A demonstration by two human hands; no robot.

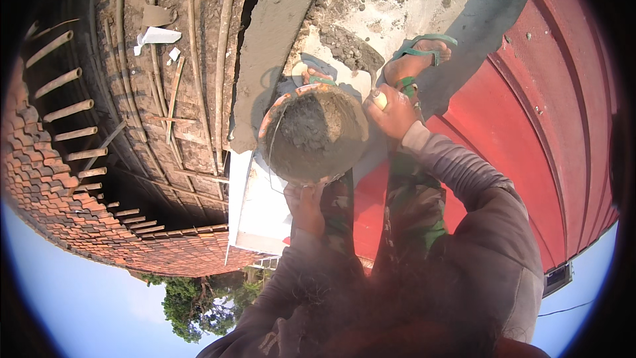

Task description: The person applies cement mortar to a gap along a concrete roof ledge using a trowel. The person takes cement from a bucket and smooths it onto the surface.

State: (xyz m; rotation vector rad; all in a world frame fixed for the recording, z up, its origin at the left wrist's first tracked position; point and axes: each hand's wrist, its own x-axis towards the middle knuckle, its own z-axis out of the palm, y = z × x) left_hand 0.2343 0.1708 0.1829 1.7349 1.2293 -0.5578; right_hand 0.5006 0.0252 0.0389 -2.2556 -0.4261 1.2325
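Observation:
My left hand [305, 208] grips the near rim of a mortar-smeared bucket [268, 134] with worn orange on its edge. Grey wet mortar [310, 122] lies inside it, and a thin wire handle hangs down its left side. To the right of the bucket, my right hand [396, 113] is closed round the pale yellow handle [379, 100] of what looks like a trowel. Its blade seems to reach forward over a lump of grey mortar [354, 52]; blade and mortar are hard to tell apart.
A band of smoothed mortar [275, 46] runs along the wall top, beside a drop to bamboo poles [192, 59]. Red metal roofing [517, 132] slopes at the right. My sandalled feet [424, 59] stand beyond the bucket. Clay roof tiles [40, 172] lie far left.

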